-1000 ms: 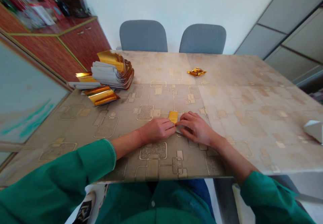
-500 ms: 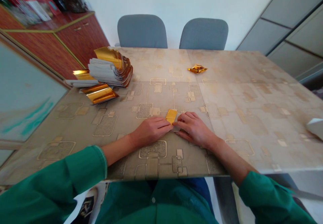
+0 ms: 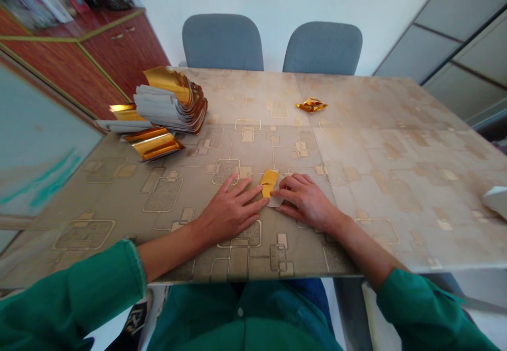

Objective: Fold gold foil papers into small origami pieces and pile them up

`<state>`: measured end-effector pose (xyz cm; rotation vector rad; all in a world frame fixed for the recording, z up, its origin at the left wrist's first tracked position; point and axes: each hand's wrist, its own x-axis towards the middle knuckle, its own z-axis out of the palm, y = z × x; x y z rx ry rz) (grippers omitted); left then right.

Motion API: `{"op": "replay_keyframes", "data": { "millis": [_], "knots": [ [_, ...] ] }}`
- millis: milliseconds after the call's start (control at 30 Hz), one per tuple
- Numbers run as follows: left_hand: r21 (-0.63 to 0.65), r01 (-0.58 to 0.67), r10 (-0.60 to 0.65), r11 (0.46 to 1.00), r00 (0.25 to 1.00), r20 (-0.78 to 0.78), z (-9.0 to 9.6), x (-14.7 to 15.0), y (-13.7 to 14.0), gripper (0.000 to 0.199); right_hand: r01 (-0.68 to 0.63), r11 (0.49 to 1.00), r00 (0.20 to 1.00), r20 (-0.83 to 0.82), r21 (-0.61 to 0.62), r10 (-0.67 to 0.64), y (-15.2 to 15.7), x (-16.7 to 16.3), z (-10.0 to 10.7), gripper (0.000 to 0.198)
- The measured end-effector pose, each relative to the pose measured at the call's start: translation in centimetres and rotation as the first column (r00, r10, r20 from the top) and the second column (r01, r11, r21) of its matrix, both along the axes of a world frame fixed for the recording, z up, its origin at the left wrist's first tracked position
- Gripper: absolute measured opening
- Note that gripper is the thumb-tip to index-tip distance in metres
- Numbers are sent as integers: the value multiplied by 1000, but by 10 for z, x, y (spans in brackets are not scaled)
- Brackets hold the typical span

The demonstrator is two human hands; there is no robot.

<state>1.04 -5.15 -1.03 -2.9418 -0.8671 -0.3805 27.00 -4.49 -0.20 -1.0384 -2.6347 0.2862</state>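
A small folded piece of gold foil paper (image 3: 270, 179) lies on the patterned tablecloth between my hands, with part of its pale back showing near my right fingers. My left hand (image 3: 233, 207) rests flat with its fingers spread, the fingertips touching the paper's left edge. On the other side, my right hand (image 3: 303, 199) has its fingers curled and pinched on the paper's right edge. A folded gold foil piece (image 3: 312, 105) with pointed ends sits farther back on the table.
At the back left, a thick stack of gold foil sheets (image 3: 174, 103) with white backs stands beside a loose curled gold sheet (image 3: 153, 143). Two grey chairs (image 3: 223, 42) are behind the table. A white object (image 3: 496, 200) lies at the right edge.
My left hand has opened, its fingers spreading and drawing slightly left off the paper. More of the gold paper shows. My right hand has stayed almost in place.
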Motion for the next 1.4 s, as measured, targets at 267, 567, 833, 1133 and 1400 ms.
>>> {"op": "replay_keyframes", "data": {
  "millis": [267,567,833,1133,1400],
  "knots": [
    [-49,-2,1,999,1000,-19,1,3,-2,41,-32,994,986,-164,-108,14,8,8,-3,19],
    [-118,23,-18,993,999,49,-5,0,1,38,136,983,970,-185,-124,-158,10,-8,-10,14],
    [-218,48,-19,975,991,132,-7,0,2,41,235,971,967,-93,-49,-239,2,-20,-6,13],
    [-169,42,-30,985,997,71,-6,0,0,46,274,962,961,-46,-5,-273,0,-23,-8,13],
    [-130,34,-31,991,999,22,-5,1,-1,42,310,949,950,9,52,-311,-3,-28,-10,13]
  ]
}}
